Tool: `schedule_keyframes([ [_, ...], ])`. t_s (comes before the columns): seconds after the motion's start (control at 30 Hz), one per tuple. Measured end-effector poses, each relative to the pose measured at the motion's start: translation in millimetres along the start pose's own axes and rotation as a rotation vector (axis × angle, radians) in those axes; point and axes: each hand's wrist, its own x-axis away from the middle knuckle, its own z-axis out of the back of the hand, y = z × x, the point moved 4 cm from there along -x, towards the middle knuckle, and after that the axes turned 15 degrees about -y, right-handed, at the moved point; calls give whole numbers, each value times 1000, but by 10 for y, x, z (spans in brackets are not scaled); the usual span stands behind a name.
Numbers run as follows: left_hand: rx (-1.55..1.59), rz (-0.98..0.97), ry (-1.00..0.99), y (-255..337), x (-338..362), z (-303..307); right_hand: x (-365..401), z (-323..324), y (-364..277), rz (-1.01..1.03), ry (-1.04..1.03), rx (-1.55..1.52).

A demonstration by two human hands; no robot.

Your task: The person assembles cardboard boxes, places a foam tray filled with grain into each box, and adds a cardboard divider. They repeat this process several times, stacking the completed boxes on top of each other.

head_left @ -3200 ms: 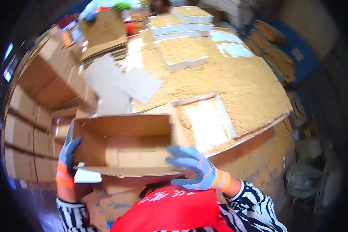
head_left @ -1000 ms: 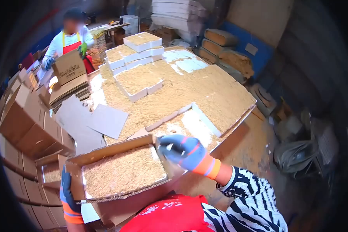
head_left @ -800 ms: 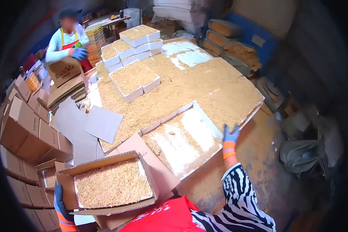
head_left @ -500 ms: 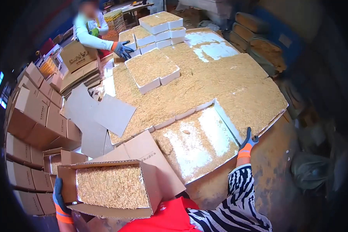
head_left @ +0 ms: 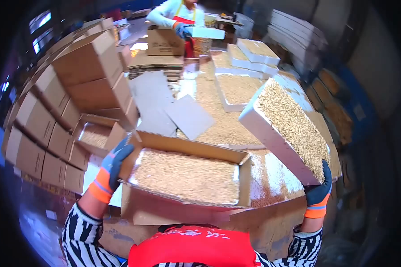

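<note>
Gripping left hand (head_left: pixel 113 162): closed on the left wall of the cardboard box (head_left: pixel 187 178), which was filled with pale grain and held at the tabletop's (head_left: pixel 267 178) near edge.
Right hand (head_left: pixel 318 193): clasped under the low corner of the white tray (head_left: pixel 276 133), grain-filled, tilted steeply over the tabletop's near right corner.
Writing: white characters on the red apron (head_left: pixel 196 247) and print on the far carton (head_left: pixel 165 42) could not be read.

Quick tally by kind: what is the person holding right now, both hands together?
box: 1, gripped by the left hand
tray: 1, tilted, held by the right hand
total: 2
</note>
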Motion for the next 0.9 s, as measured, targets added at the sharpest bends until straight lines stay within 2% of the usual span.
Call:
schedule_keyframes([
  [0.03,9,-78,19,110,-22,43,-2,-254,51,4,-51,35],
  [0.07,156,-51,65,114,-13,8,44,-522,130,-31,-71,52],
  [0.1,347,-27,79,127,-8,-27,78,-734,209,-67,-90,71],
  [0.17,774,7,87,181,-30,-65,169,-928,380,22,-254,269],
  [0.23,945,-30,40,243,-18,-16,307,-1316,460,322,-481,1307],
  [0.27,1030,-44,17,275,-12,9,361,-1453,536,295,-541,1370],
  [0.3,710,-191,14,188,48,8,424,-1614,625,266,-600,1433],
  [0.33,701,-206,18,137,70,21,353,-1807,817,-117,-390,724],
  [0.43,636,-237,29,111,97,-8,405,-2038,925,-247,-318,489],
  [0.53,589,-235,57,76,147,-31,381,-1931,915,-391,-330,652],
  [0.57,871,-171,74,29,162,-58,370,-1893,907,-409,-292,785],
  [0.63,1429,-22,99,-22,164,-149,412,-2135,818,-640,-373,1120],
  [0.67,1338,28,92,-6,184,-89,416,-2064,909,-444,-486,1194],
  [0.7,1188,41,96,19,189,-51,388,-2006,892,-557,-487,1497],
  [0.77,888,60,103,57,153,-10,282,-1968,899,-729,-520,1737],
  [0.87,568,14,137,73,100,99,170,-2008,955,-587,-678,2132],
  [0.9,442,-9,145,122,70,136,139,-2017,961,-644,-703,2116],
])
